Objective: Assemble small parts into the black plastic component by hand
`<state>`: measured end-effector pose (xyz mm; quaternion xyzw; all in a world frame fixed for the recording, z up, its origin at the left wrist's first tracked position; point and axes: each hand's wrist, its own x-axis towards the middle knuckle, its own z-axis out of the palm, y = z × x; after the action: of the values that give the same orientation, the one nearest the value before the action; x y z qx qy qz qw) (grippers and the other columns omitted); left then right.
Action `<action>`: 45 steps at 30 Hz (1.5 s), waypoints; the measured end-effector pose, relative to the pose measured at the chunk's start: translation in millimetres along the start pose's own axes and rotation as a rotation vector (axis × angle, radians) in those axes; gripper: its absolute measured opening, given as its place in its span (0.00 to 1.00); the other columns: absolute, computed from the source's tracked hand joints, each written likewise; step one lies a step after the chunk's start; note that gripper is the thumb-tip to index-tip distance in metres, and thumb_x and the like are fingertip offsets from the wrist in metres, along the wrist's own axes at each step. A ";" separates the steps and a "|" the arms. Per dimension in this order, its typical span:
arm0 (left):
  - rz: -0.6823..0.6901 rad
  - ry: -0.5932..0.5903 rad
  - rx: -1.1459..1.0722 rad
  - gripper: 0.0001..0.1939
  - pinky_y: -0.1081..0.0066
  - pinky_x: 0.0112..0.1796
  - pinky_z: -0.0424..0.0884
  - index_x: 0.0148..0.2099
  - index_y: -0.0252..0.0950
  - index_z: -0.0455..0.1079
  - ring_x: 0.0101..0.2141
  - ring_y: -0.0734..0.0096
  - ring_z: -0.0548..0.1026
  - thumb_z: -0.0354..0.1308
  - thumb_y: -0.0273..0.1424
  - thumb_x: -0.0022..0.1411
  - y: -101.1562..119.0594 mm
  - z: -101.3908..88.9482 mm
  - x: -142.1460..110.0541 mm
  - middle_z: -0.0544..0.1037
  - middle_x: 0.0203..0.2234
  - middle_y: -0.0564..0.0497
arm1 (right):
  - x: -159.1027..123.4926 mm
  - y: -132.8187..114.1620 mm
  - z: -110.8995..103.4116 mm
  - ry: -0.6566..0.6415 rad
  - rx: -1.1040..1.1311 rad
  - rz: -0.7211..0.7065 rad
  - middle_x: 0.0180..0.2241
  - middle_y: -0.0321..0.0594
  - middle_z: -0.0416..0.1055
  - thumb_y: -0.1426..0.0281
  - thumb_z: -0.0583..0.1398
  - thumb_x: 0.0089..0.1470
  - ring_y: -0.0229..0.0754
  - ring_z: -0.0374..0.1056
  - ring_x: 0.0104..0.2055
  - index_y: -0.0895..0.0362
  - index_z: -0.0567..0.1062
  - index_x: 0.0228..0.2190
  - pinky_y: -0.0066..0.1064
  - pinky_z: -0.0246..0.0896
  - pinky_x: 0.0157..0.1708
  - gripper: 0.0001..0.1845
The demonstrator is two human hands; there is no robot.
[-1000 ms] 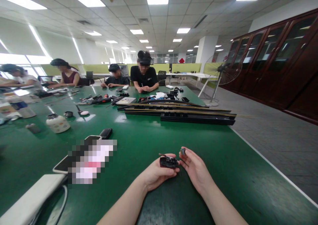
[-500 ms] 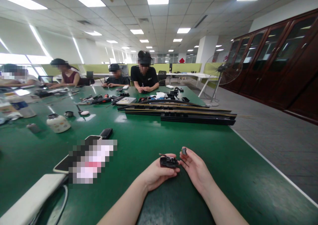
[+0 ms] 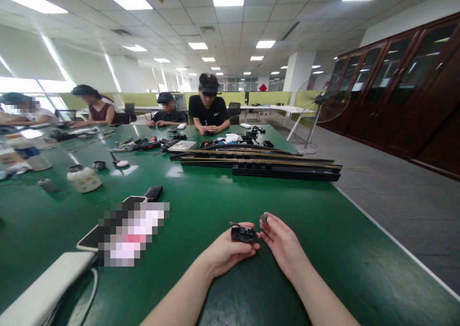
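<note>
My left hand (image 3: 235, 251) is closed around a small black plastic part (image 3: 243, 234), held just above the green table. A thin dark stub sticks out from the part's upper left. Close beside it on the right, my right hand (image 3: 282, 237) pinches a small grey piece (image 3: 265, 218) between thumb and fingers. That piece is too small for me to tell its kind. The fingertips of both hands nearly meet, and the two parts are held apart.
A phone (image 3: 108, 230) and a white box-shaped device (image 3: 46, 287) with a cable lie at left. Beyond stands a white jar (image 3: 84, 178). Long black rails (image 3: 287, 173) with thin brass-coloured rods cross the far table (image 3: 201, 201). Several people sit on the far side.
My right hand has turned slightly, tilting the small grey piece so less of it shows. The left hand and the black part stay in place.
</note>
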<state>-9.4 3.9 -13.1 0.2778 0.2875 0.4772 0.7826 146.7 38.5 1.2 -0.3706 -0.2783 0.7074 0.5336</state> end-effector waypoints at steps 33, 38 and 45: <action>0.025 0.007 -0.008 0.22 0.66 0.45 0.64 0.38 0.32 0.68 0.36 0.68 0.74 0.57 0.12 0.37 1.4 0.6 -0.7 0.76 0.31 0.48 | -15.1 -0.5 7.3 -0.423 -1.010 -0.570 0.42 0.37 0.72 0.75 0.61 0.43 0.48 0.64 0.46 0.47 0.76 0.33 0.45 0.55 0.48 0.14; 0.037 -0.050 -0.068 0.24 0.64 0.46 0.63 0.43 0.34 0.66 0.38 0.66 0.74 0.58 0.15 0.41 3.8 -0.4 -2.2 0.75 0.35 0.48 | -13.3 1.1 5.4 -0.425 -1.033 -0.591 0.43 0.39 0.72 0.73 0.60 0.45 0.47 0.64 0.47 0.48 0.76 0.34 0.43 0.56 0.49 0.12; -0.017 0.013 -0.164 0.18 0.66 0.40 0.65 0.48 0.34 0.63 0.34 0.65 0.75 0.54 0.37 0.56 6.3 5.2 -1.2 0.74 0.38 0.44 | -10.9 7.2 1.5 -0.421 -1.039 -0.589 0.42 0.41 0.70 0.74 0.60 0.45 0.45 0.64 0.46 0.51 0.74 0.37 0.40 0.58 0.49 0.14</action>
<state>-9.8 4.4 -4.9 0.2072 0.2547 0.4944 0.8048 143.2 26.0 -1.2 -0.3423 -0.7748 0.3611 0.3901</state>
